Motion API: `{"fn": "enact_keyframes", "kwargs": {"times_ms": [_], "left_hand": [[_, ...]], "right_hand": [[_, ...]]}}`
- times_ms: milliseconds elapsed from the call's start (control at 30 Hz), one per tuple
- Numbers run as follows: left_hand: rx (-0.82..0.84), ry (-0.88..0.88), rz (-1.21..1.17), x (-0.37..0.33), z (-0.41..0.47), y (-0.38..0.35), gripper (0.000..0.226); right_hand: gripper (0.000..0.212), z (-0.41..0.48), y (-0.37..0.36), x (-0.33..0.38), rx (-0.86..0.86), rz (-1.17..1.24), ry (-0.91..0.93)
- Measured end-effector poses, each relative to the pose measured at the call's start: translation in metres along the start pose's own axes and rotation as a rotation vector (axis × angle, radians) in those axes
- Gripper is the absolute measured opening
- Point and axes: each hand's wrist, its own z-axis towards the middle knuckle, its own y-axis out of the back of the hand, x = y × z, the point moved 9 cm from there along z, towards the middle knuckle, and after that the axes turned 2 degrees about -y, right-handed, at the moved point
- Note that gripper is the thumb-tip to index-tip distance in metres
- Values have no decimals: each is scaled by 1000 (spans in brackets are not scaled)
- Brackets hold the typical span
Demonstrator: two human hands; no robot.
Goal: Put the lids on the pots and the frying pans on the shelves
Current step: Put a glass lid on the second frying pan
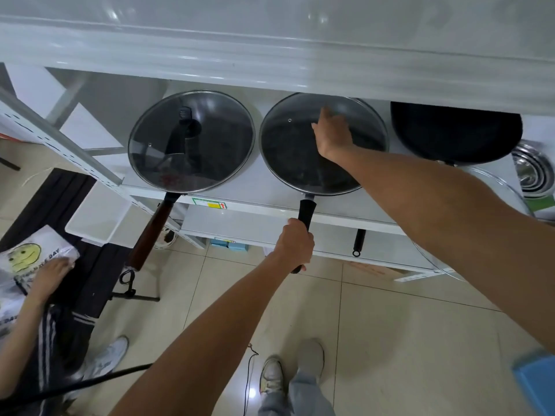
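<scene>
On the white shelf (264,190) a black frying pan carries a glass lid (288,151). My left hand (295,244) is closed around that pan's black handle (307,210), which sticks out over the shelf edge. My right hand (333,133) rests on the middle of this lid, its fingers curled over the knob, which is hidden. To the left stands a second pan under a glass lid (192,142), its wooden handle (150,232) pointing down-left. A third black pan (456,133) sits uncovered on the right.
A clear glass lid (495,187) lies at the right, partly behind my right arm, beside stacked steel bowls (534,172). The upper shelf (270,64) overhangs the pans. Another person (45,277) holds a plastic bag at the left. A lower shelf (270,226) and tiled floor lie below.
</scene>
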Motion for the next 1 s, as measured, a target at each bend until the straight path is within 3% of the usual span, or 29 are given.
{"fn": "enact_keyframes", "kwargs": {"times_ms": [267, 500, 667, 733, 867, 933, 1000], "left_hand": [[30, -12, 36, -1, -6, -3, 35], [-14, -19, 2, 4, -3, 5, 32], [-24, -86, 36, 5, -1, 6, 31], [-8, -77, -12, 8, -1, 7, 28], [-17, -47, -7, 6, -6, 11, 34], [-136, -77, 167, -5, -14, 19, 46], [-389, -197, 377, -29, -27, 32, 46]], "right_hand": [[57, -22, 3, 3, 122, -85, -38], [79, -51, 2, -12, 197, 92, -186], [72, -92, 23, -46, 286, 76, -139], [67, -109, 49, -76, 215, 42, -149], [37, -145, 107, -165, 31, 34, -294], [29, -166, 125, -210, -5, 3, -370], [25, -181, 134, -252, -30, -4, -439]]}}
